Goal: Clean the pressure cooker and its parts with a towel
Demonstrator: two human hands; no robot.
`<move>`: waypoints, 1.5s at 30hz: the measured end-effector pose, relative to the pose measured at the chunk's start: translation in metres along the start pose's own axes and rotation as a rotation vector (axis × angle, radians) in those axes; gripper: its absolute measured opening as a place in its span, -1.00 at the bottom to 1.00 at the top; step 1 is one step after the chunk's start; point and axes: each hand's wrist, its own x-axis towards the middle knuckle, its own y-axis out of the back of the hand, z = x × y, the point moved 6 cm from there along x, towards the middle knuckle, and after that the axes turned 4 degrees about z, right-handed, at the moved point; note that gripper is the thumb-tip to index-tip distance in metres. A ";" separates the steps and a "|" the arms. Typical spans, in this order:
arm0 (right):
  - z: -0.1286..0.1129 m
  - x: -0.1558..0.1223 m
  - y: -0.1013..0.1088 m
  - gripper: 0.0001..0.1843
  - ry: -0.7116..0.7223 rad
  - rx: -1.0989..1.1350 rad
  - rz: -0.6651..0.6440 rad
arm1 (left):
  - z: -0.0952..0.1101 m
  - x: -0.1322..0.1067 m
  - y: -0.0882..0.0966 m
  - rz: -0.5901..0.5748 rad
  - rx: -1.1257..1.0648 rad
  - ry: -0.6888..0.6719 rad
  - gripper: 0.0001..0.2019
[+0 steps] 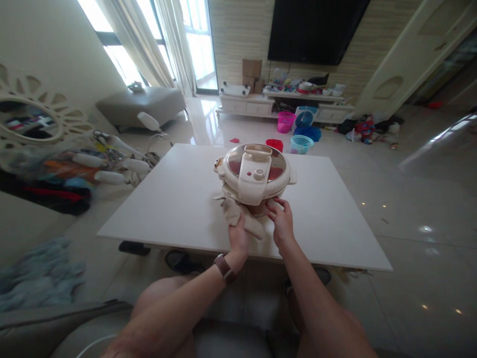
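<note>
A cream pressure cooker with a clear-windowed lid and a knob on its central bridge sits on the white table. Just in front of it, my left hand is closed around a beige cloth, which is bunched against the cooker's lower front. A brown-strapped watch is on my left wrist. My right hand is at the cooker's lower right, fingers apart and bent toward its underside. Whether those fingertips press on the base cannot be made out. The cooker's underside is mostly hidden.
The white table stands over shoes and my legs. Beyond it are a red container, a light-blue basket and a pink bin on the floor. A lamp with several white shades stands at the left.
</note>
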 end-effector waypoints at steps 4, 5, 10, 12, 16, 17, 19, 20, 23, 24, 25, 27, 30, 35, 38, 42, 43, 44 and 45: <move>-0.007 0.003 0.006 -0.56 -0.098 0.024 0.060 | 0.020 0.016 0.006 0.098 -0.135 0.218 -0.78; -0.009 0.004 0.008 -0.57 -0.100 0.024 0.070 | 0.026 0.025 0.008 0.135 -0.161 0.275 -0.79; -0.011 0.010 0.013 -0.62 -0.077 0.031 0.107 | 0.064 0.079 0.028 0.316 -0.244 0.221 -0.69; -0.011 0.011 0.013 -0.63 -0.056 0.029 0.121 | 0.080 0.097 0.033 0.323 -0.278 0.076 -0.63; -0.013 0.010 0.009 -0.68 -0.014 0.015 0.099 | 0.109 0.108 0.035 0.266 -0.369 -0.201 -0.54; -0.014 0.009 0.007 -0.70 -0.005 0.020 0.088 | 0.116 0.105 0.035 0.241 -0.388 -0.263 -0.53; -0.014 0.004 0.004 -0.73 -0.005 0.048 0.066 | 0.130 0.094 0.034 0.176 -0.415 -0.349 -0.52; -0.013 0.000 0.002 -0.75 -0.016 0.068 0.048 | 0.137 0.087 0.034 0.142 -0.426 -0.370 -0.52; -0.006 -0.020 -0.013 -0.76 -0.069 0.093 -0.092 | 0.154 0.061 0.038 0.083 -0.457 -0.392 -0.52; -0.003 -0.031 -0.020 -0.73 -0.089 0.083 -0.177 | 0.159 0.052 0.042 0.079 -0.460 -0.395 -0.53; 0.000 -0.043 -0.028 -0.69 -0.111 0.068 -0.280 | 0.163 0.044 0.046 0.075 -0.455 -0.393 -0.54; 0.006 -0.071 -0.044 -0.60 -0.168 0.060 -0.494 | 0.164 0.027 0.059 0.059 -0.427 -0.354 -0.56; 0.013 -0.119 -0.061 -0.54 -0.318 0.170 -0.734 | 0.152 0.004 0.084 0.026 -0.363 -0.197 -0.60; 0.011 -0.176 -0.066 -0.54 -0.527 0.466 -0.805 | 0.120 -0.031 0.121 -0.053 -0.344 0.136 -0.60; 0.005 -0.187 -0.061 -0.50 -0.611 0.617 -0.739 | 0.112 -0.047 0.120 -0.138 -0.397 0.279 -0.59; -0.015 -0.177 -0.047 -0.35 -0.640 0.717 -0.657 | 0.118 -0.058 0.087 -0.266 -0.383 0.297 -0.68; -0.023 -0.169 -0.042 -0.34 -0.619 0.733 -0.632 | 0.122 -0.058 0.072 -0.301 -0.357 0.260 -0.69; -0.033 -0.160 -0.036 -0.34 -0.584 0.746 -0.597 | 0.126 -0.059 0.055 -0.352 -0.325 0.206 -0.68; -0.043 -0.149 -0.028 -0.36 -0.537 0.756 -0.551 | 0.130 -0.059 0.036 -0.406 -0.289 0.146 -0.66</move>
